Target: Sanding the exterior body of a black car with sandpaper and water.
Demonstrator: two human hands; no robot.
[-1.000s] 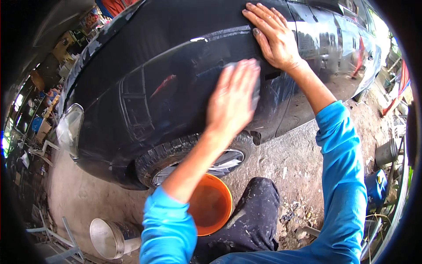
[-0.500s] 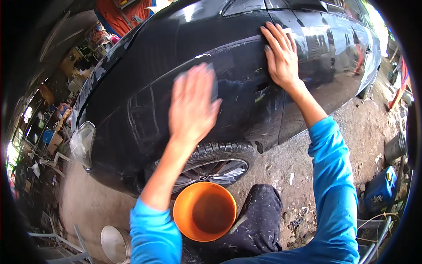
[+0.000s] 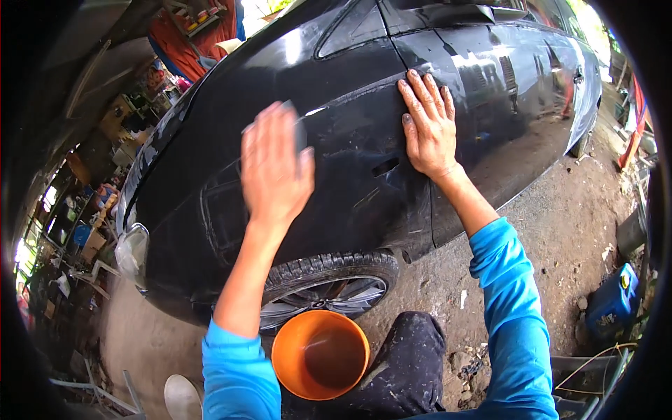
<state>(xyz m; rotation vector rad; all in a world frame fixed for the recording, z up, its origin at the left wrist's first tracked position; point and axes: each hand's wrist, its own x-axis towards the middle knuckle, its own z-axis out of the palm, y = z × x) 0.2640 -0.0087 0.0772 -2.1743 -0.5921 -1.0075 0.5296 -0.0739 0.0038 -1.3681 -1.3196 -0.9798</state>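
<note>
1. The left hand is pressing a grey sanding pad flat against the black car's front fender, fingers together.
2. The right hand is bracing, fingers spread, holding nothing.
3. Uneven pressure risks gouging paint; a knee could tip the orange bucket.

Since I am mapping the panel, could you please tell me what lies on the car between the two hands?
In the head view, only bare black car panel lies between the left hand and the right hand, with a small dark slot in it.

a small grey sanding pad lies flat against the glossy black car fender.
</note>
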